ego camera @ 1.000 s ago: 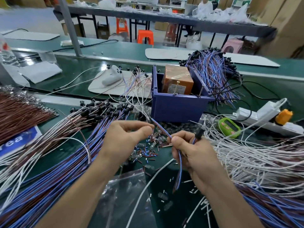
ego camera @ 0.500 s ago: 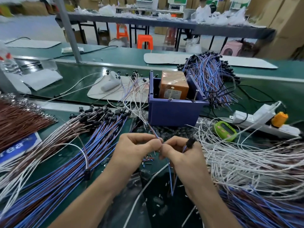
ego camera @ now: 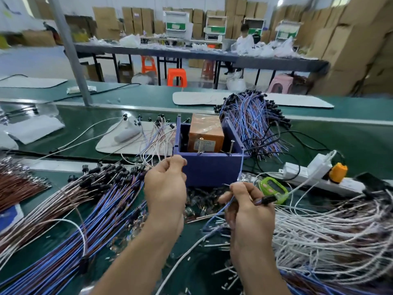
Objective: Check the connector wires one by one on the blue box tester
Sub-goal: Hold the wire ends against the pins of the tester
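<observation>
Head view: your right hand (ego camera: 248, 211) pinches blue wire (ego camera: 241, 167); hold tip steady on blue box (ego camera: 212, 169). Left hand (ego camera: 164, 188) curled, grip unclear.

The box (ego camera: 210, 169) is blue, the block (ego camera: 205, 135) in it orange; table (ego camera: 340, 141) green; blue and brown wires (ego camera: 63, 241) left, white wires (ego camera: 329, 231) right.

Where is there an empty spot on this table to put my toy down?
Mostly bare green belt lies between the sheet of paper and the white pad, and on the far belt between the pole and the long white mat. Near the blue box it is crowded: blue wires left, white wires right, loose bits between.
</observation>
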The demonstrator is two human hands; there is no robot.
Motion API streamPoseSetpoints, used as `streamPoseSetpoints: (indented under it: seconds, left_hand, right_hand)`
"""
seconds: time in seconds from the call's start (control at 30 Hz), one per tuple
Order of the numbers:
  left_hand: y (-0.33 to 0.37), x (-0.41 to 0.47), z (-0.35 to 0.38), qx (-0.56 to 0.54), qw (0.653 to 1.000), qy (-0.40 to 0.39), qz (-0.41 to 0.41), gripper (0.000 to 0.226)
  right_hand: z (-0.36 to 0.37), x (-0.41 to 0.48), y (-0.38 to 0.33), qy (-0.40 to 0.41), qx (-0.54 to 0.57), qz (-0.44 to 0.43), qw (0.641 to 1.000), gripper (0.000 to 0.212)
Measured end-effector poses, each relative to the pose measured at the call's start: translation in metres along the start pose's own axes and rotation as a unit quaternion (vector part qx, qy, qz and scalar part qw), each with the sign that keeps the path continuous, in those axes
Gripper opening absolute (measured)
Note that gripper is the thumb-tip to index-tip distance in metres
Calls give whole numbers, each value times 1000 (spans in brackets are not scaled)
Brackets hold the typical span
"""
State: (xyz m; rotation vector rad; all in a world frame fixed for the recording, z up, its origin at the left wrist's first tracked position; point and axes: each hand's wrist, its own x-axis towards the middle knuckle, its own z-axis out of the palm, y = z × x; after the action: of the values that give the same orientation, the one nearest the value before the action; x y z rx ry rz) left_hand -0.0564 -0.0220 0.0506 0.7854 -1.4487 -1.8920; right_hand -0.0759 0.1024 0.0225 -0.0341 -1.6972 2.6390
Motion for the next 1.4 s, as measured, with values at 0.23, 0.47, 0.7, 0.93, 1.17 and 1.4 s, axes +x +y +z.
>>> streamPoseSetpoints:
  seconds: [0.23,0.47,0.7,0.93,1.17,1.4]
  left_hand:
    - [-30,3,3,144,983,49,106,16]
    - [-31,13,-1,161,977,37,136,17]
    - [-34,13,4,134,983,7,127,20]
    - [-34,14,4,128,984,-4,126,20]
    - [-34,14,4,128,983,-17,129,17]
    - [-33,15,3,126,984,-23,124,18]
  right_hand:
    - [-2,13,5,12,5,19,1000,38]
    - [-5,15,7,12,22,49,998,27]
    - [-4,16,8,6,2,43,999,19]
    - [-4,17,8,11,7,45,999,22]
    - [-5,19,10,17,-2,43,999,22]
    - [-5,19,12,11,-3,45,999,21]
